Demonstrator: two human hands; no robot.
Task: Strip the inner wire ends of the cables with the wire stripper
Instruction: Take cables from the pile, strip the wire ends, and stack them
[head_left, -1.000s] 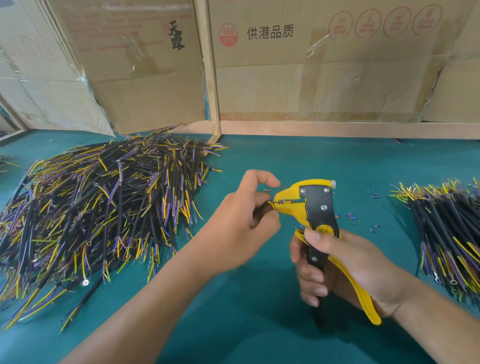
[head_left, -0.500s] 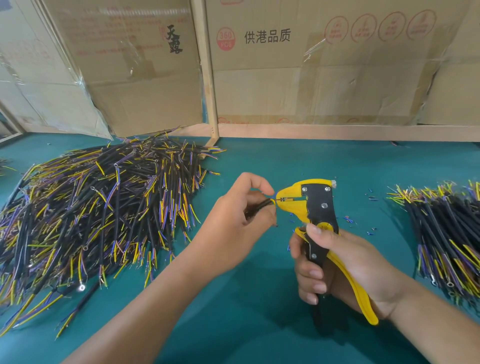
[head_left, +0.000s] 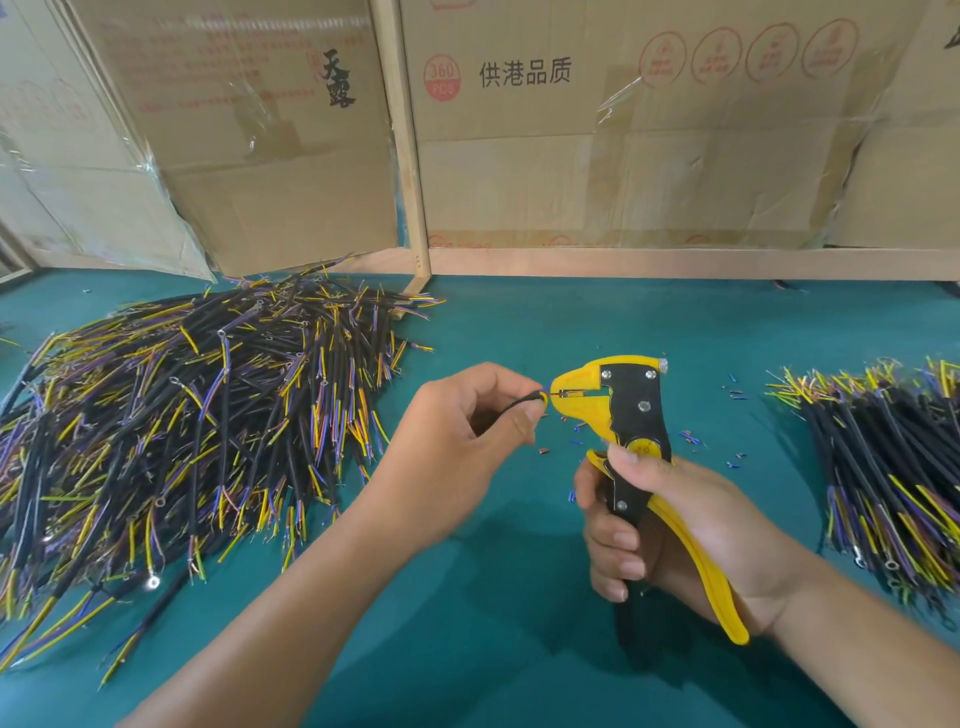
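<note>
**One cable held at the stripper's nose**

One black cable (head_left: 511, 407) is pinched between the thumb and forefinger of the left hand (head_left: 457, 447), its other fingers curled loosely into the palm. The cable's inner wire ends are presented at the yellow nose of the stripper (head_left: 621, 410), and a thin wire is seen reaching into the slot at the front of the tool; whether it is clamped there cannot be told. The stripper is held upright above the table (head_left: 519, 649) by the right hand (head_left: 670, 535), whose fingers are wrapped round the black handle while the yellow handle is lodged against the palm and the thumb is laid near the pivot. The handles are seen spread apart.

Small offcuts (head_left: 691, 436) of blue and yellow insulation are scattered on the green surface beneath and just beside the tool, more of them behind it.

Many cables are heaped in a large pile (head_left: 171, 431) to the left, black sheaths with yellow, blue and purple ends fanned out, some fitted with ring terminals. A smaller pile (head_left: 893, 467) is laid at the right edge, well apart from the hands.

Cardboard boxes (head_left: 571, 156) with printed characters and clear tape are stood behind the table, with a wooden post (head_left: 408, 156) between them and a wooden rail along the back edge.
</note>
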